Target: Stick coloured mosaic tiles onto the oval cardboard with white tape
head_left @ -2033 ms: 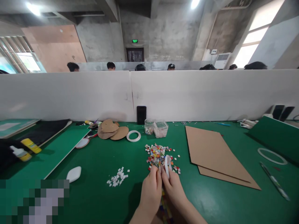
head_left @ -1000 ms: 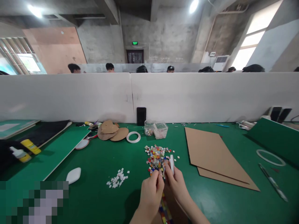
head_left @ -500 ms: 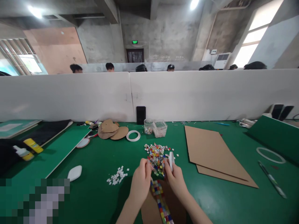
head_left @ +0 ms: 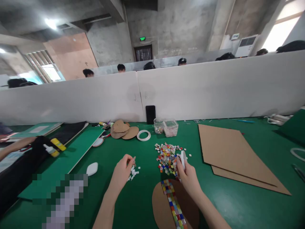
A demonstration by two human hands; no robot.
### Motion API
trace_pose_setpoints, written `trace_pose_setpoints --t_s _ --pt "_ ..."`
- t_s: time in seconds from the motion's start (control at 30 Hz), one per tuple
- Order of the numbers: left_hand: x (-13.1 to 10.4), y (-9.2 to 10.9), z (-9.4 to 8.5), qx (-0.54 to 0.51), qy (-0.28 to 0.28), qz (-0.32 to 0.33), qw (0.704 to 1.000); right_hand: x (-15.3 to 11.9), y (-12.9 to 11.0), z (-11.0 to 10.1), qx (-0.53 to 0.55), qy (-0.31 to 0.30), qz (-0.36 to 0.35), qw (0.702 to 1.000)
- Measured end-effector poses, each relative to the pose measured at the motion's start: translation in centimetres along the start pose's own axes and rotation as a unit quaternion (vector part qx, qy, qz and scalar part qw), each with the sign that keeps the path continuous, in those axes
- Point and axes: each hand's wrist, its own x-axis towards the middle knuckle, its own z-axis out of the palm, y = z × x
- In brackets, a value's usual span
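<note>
My left hand [head_left: 122, 170] is closed in a pinch over a pile of small white pieces [head_left: 134, 173]; anything between its fingertips is too small to make out. A roll of white tape [head_left: 183, 159] stands on edge in my right hand [head_left: 187, 175], whose fingers are closed on it. That hand hovers beside a heap of multicoloured mosaic tiles [head_left: 168, 157]. Below it lies a rounded brown cardboard piece [head_left: 158, 202], with a strip of coloured tiles [head_left: 175, 203] running down its middle. My right forearm hides part of the cardboard's right side.
Large cardboard sheets [head_left: 224, 146] lie to the right. Behind the heap stand clear plastic containers [head_left: 171, 127], a tape ring [head_left: 143, 135] and cardboard discs [head_left: 130, 133]. A white rounded object [head_left: 92, 169] is at left. Another person's arm [head_left: 16, 147] reaches in beyond glue bottles [head_left: 51, 150].
My left hand has moved left, away from my right hand, to the white pieces. The right hand still holds the tape roll. The view has shifted, and another person's arm now shows at left.
</note>
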Motion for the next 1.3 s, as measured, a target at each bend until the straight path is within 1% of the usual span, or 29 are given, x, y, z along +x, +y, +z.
trace_pose_setpoints --t_s 0.13,0.27,0.3,0.37,0.47,0.63,0.8,0.9,0.97,1.1,1.23,1.3 --pt "-0.4 -0.6 -0.5 0.088 0.013 -0.008 0.996 -0.1 -0.2 0.0 0.002 -0.021 0.008 1.000" --pt "-0.3 -1.0 -0.2 0.174 0.034 0.021 0.984 0.0 0.0 0.1 0.025 -0.020 0.030 0.999" --pt "-0.3 -1.1 -0.1 0.187 0.029 0.024 0.982 0.0 0.1 0.1 0.033 -0.018 0.037 0.999" --pt "-0.1 -1.3 0.0 0.198 0.001 0.018 0.980 0.1 0.1 0.1 0.053 -0.017 0.051 0.997" --pt "-0.1 -1.4 -0.1 0.201 -0.035 0.017 0.979 0.1 -0.1 0.1 0.086 -0.019 0.065 0.994" --pt "-0.3 -1.6 -0.5 0.190 -0.057 0.052 0.979 0.2 -0.5 0.0 0.124 -0.006 0.090 0.988" --pt "-0.3 -1.9 -0.9 0.210 -0.079 0.028 0.974 0.2 -0.5 0.0 0.124 -0.004 0.094 0.988" --pt "-0.3 -2.1 -1.0 0.192 -0.096 0.042 0.976 0.2 -0.7 0.0 0.124 -0.009 0.093 0.988" --pt "-0.4 -2.1 -1.0 0.172 -0.106 0.034 0.979 0.2 -0.9 0.0 0.126 -0.005 0.097 0.987" --pt "-0.6 -1.8 -1.2 0.165 -0.094 0.012 0.982 0.1 -1.0 0.0 0.126 0.000 0.103 0.987" --pt "-0.6 -1.7 -1.2 0.151 -0.090 0.028 0.984 0.1 -1.1 -0.1 0.128 -0.008 0.096 0.987" --pt "-0.6 -1.8 -1.2 0.139 -0.090 0.027 0.986 0.1 -1.1 0.0 0.128 -0.009 0.095 0.987"
